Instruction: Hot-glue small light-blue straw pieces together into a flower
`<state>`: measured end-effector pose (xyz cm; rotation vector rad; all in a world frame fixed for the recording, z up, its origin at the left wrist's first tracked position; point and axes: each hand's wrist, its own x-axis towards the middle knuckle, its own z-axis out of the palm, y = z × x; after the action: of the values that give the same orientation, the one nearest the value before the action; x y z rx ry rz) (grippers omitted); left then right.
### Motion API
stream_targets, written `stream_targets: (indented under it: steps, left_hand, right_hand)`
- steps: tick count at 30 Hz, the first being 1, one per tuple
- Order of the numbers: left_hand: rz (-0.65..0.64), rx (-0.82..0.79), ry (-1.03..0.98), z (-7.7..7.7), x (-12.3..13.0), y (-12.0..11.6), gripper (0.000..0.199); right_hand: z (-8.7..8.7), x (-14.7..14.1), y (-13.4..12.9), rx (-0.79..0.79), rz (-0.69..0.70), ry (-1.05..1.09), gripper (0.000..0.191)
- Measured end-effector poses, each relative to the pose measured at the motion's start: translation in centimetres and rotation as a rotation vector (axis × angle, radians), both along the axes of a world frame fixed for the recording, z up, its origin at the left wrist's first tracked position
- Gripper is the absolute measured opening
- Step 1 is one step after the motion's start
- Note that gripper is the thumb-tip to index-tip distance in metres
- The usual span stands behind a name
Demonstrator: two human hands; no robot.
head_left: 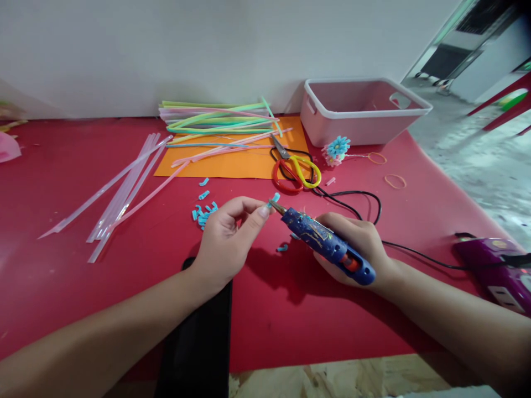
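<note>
My left hand (230,237) pinches a small light-blue curved piece (275,198) between thumb and forefinger. My right hand (357,243) is wrapped round a dark-blue hot glue gun (315,235), whose metal nozzle points up and left. The nozzle tip is at the blue piece, by my left fingertips. More short blue pieces (203,214) lie in a small heap left of my left hand. Another blue piece (282,248) lies on the red tabletop under the glue gun. The fingers of my right hand are partly hidden behind the gun.
Scissors (286,166) with red and yellow handles lie by an orange sheet (199,168) under several coloured strips. Clear glue sticks (124,193) lie left. A pink basket (348,127) and a blue-and-pink flower (337,148) stand behind. A black cord runs to a purple power strip (489,265). A black phone-like slab (203,342) lies in front.
</note>
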<state>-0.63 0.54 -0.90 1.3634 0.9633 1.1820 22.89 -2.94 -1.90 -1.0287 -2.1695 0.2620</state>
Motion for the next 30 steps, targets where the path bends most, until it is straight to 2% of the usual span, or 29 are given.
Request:
stream_targets:
  steps: [9, 21, 30]
  left_hand:
    - [0.013, -0.065, -0.048, -0.23, 0.13, 0.24, 0.013]
    - [0.030, -0.058, 0.003, 0.18, 0.15, 0.12, 0.014]
    - [0.033, -0.048, 0.024, 0.37, 0.12, 0.10, 0.014]
  right_hand:
    - [-0.35, 0.21, -0.03, -0.031, -0.019, -0.005, 0.016]
    - [-0.15, 0.00, 0.09, -0.020, 0.002, 0.001, 0.016]
    - [-0.06, 0.21, -0.24, -0.055, -0.036, -0.009, 0.021]
